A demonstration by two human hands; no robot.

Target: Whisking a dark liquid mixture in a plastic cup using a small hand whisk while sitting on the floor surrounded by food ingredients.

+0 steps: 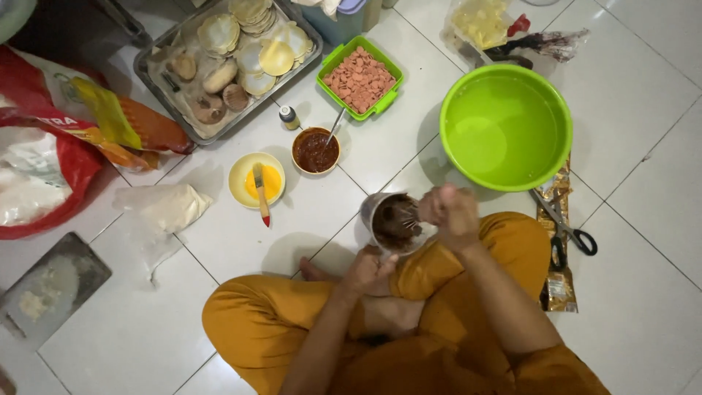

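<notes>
Right hand (452, 212): fisted around a whisk handle, over round metal bowl of brown mixture (391, 222). Left hand (371, 269): fingers curled, gripping bowl's near rim.

We see a green bowl (506, 126), scissors (567, 228), sliced sausage in a green box (360, 77), and a metal tray (219, 62) of dough rounds on the tiled floor (643, 241)

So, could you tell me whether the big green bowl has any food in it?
No, the big green bowl on the floor shows only its bare inside.
</notes>
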